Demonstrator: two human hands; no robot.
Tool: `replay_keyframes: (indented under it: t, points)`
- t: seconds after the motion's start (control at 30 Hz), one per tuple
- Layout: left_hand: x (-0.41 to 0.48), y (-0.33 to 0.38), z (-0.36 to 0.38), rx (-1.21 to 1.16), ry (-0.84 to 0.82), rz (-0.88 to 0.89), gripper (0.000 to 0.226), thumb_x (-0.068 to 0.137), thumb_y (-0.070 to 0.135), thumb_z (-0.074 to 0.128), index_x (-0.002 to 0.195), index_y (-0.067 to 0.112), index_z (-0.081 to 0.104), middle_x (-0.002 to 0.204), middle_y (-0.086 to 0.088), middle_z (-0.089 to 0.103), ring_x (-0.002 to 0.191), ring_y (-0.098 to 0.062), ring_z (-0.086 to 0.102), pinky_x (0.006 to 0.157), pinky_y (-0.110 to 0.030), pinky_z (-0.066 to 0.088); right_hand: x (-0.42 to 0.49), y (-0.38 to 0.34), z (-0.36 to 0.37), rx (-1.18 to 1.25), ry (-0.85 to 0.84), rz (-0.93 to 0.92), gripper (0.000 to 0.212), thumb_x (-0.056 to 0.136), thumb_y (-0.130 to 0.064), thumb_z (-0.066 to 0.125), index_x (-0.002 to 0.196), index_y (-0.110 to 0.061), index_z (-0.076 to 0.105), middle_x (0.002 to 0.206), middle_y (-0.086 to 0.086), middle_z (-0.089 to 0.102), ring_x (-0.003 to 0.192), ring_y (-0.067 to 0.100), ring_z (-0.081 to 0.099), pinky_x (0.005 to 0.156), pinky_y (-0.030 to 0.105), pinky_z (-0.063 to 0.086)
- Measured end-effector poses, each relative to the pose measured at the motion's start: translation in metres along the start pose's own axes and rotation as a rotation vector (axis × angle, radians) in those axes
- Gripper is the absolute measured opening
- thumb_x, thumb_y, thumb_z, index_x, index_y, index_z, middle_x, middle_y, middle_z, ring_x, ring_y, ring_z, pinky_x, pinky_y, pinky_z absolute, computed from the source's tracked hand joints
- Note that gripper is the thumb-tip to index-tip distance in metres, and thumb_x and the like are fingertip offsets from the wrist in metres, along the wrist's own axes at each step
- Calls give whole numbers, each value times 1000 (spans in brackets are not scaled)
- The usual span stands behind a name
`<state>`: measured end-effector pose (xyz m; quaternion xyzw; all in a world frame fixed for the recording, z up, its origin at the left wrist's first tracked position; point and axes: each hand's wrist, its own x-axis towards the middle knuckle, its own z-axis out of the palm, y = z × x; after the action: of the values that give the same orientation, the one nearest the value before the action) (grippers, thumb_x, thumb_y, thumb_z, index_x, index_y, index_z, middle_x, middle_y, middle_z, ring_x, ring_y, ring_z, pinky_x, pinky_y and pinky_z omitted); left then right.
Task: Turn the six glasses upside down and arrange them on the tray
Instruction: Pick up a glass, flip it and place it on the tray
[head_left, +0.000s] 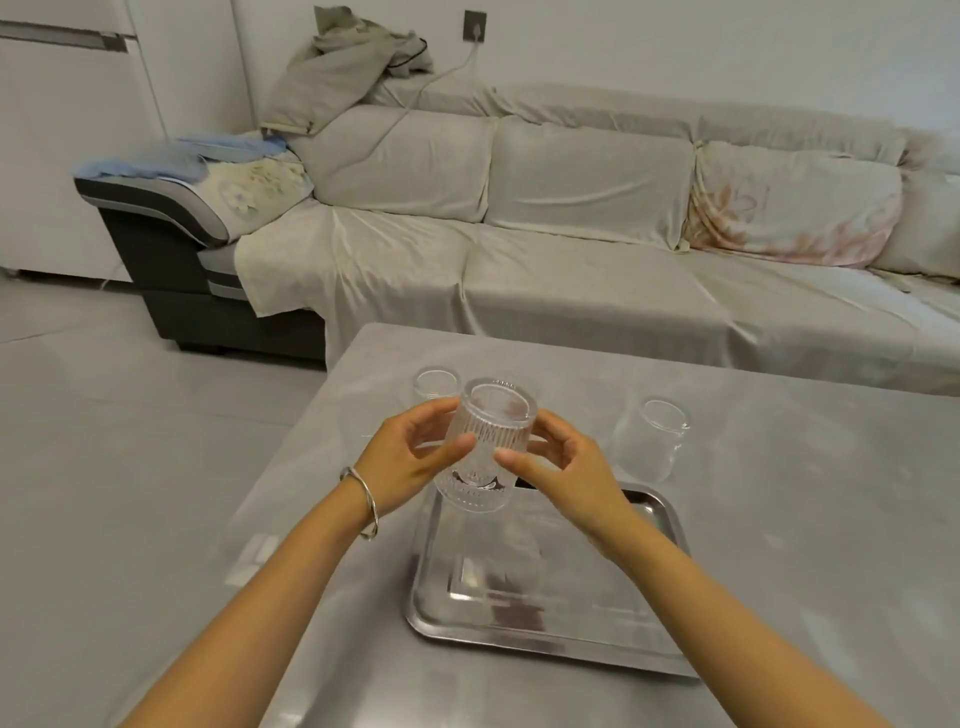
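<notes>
A ribbed clear glass (485, 447) hangs above the far left corner of the steel tray (545, 639). My left hand (410, 457) grips its left side and my right hand (566, 467) its right side. The end facing me looks like the thick base, so the glass appears upside down and slightly tilted. A smooth clear glass (436, 383) stands on the table just behind it, partly hidden. Another smooth glass (652, 439) stands upright to the right, beyond the tray. The tray holds no glasses that I can make out.
The grey table (805, 519) runs right and toward me; its left edge falls off to the floor. A long sofa (571, 249) under a pale cover stands behind the table. A bracelet (363, 501) sits on my left wrist.
</notes>
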<state>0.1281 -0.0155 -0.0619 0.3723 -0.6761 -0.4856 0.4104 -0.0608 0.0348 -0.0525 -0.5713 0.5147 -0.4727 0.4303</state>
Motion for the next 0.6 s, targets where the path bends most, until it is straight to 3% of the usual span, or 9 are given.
replay_keyframes:
  t: [0.1, 0.17, 0.27, 0.37, 0.6]
  points:
    - [7, -24, -5, 59, -37, -49, 48, 63, 49, 66, 108, 39, 58, 109, 12, 66, 100, 6, 61, 75, -9, 49, 13, 25, 4, -79, -11, 11, 69, 61, -44, 78, 125, -28, 58, 120, -11, 67, 112, 8, 62, 82, 17, 54]
    - [10, -41, -6, 64, -40, -75, 47, 62, 50, 66, 107, 41, 57, 108, 13, 66, 99, 9, 60, 75, -7, 48, 20, 41, 6, -88, -31, 28, 67, 64, -39, 80, 126, -29, 58, 121, -11, 67, 112, 7, 63, 85, 18, 53]
    - [12, -61, -3, 52, -37, -97, 48, 62, 48, 69, 108, 41, 57, 114, 10, 65, 107, 2, 58, 86, -12, 48, 27, 60, 7, -85, -48, 54, 66, 69, -26, 82, 129, -26, 56, 125, -6, 65, 115, 11, 61, 92, 28, 54]
    - [13, -79, 1, 30, -23, -115, 50, 62, 48, 70, 110, 41, 57, 119, 6, 64, 114, -8, 57, 94, -27, 49, 32, 72, 6, -104, -58, 61, 67, 70, -21, 82, 131, -23, 55, 126, -3, 64, 115, 14, 61, 95, 34, 53]
    - [14, -97, 3, 47, -37, -113, 55, 66, 51, 69, 118, 38, 56, 121, 8, 63, 116, -9, 56, 97, -33, 48, 34, 88, 6, -97, -67, 68, 67, 69, -21, 82, 130, -26, 55, 124, -8, 65, 111, 4, 62, 91, 24, 53]
